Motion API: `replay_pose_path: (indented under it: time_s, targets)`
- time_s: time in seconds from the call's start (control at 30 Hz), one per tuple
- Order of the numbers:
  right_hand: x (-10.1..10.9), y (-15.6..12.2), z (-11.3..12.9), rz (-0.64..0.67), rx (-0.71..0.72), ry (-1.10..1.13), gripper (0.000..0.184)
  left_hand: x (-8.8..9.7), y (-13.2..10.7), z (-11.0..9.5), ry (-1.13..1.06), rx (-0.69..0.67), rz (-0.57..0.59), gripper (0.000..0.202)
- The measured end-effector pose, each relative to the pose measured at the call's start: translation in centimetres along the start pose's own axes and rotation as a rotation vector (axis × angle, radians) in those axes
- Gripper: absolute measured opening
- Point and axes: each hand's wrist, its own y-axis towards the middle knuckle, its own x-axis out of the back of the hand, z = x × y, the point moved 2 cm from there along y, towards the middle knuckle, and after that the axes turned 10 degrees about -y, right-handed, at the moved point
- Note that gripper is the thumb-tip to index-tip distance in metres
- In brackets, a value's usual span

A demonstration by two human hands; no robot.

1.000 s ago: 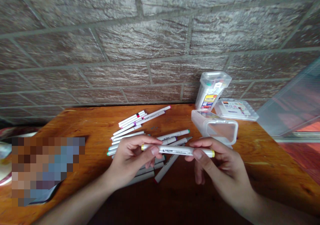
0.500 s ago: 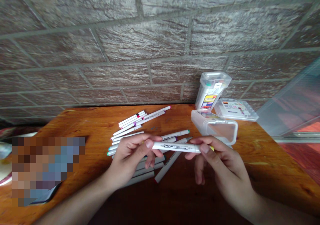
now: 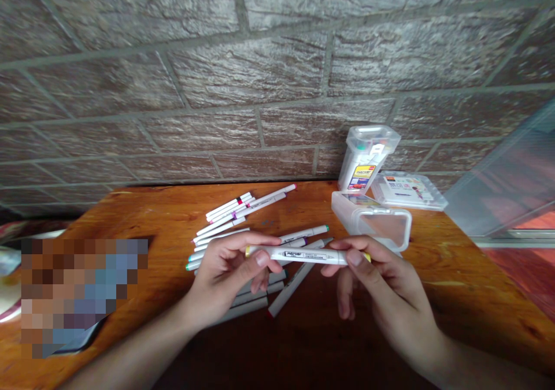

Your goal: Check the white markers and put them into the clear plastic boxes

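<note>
A white marker point(image 3: 303, 255) with yellow ends is held level above the table, its printed side toward me. My left hand point(image 3: 232, 268) pinches it near the left end, the thumb lying below the yellow tip. At the other end my right hand point(image 3: 384, 283) grips it between thumb and fingers, with a bit of yellow showing past the thumb. Behind and beneath my hands, several loose white markers point(image 3: 292, 286) lie on the table, some partly hidden by my fingers. Farther back on the left is another group of markers point(image 3: 229, 208) with pink, purple and red marks.
An upright clear container point(image 3: 364, 159) with markers inside stands against the brick wall. Before it an open plastic box point(image 3: 347, 211) lies on its side, beside a flat clear case point(image 3: 410, 190). On the left of the wooden table point(image 3: 130, 228) is a blurred-out object point(image 3: 82, 297).
My left thumb has slid slightly along the marker, and its yellow left end now shows. The right hand and the surrounding things look the same.
</note>
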Motion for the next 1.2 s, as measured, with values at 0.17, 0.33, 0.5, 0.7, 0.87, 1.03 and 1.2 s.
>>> replay_pose_path:
  time_s: [0.17, 0.33, 0.5, 0.7, 0.87, 1.03, 1.2]
  targets:
    - [-0.21, -0.06, 0.28, -0.004, 0.031, -0.092, 0.016, -0.37, 0.13, -0.4, 0.02, 0.008, -0.043, 0.016]
    - [-0.36, -0.16, 0.23, -0.016, 0.042, -0.14, 0.017, -0.51, 0.2, -0.39, 0.025, 0.012, -0.056, 0.021]
    - [-0.25, -0.16, 0.1, -0.018, 0.059, -0.152, 0.017, -0.62, 0.08, -0.32, 0.055, 0.012, -0.076, 0.022]
    - [-0.32, 0.09, 0.32, -0.044, 0.064, -0.165, 0.016, -0.73, 0.24, -0.58, 0.084, 0.0, -0.078, 0.02]
    - [-0.23, 0.03, 0.27, -0.049, 0.071, -0.179, 0.015, -0.63, 0.3, -0.61, 0.075, -0.012, -0.073, 0.019]
    - [-0.17, 0.14, 0.03, -0.041, 0.073, -0.193, 0.015, -0.52, 0.19, -0.58, 0.078, -0.009, -0.067, 0.019]
    - [-0.21, 0.22, -0.05, -0.017, 0.057, -0.221, 0.015, -0.55, 0.08, -0.68, 0.075, -0.038, -0.064, 0.018]
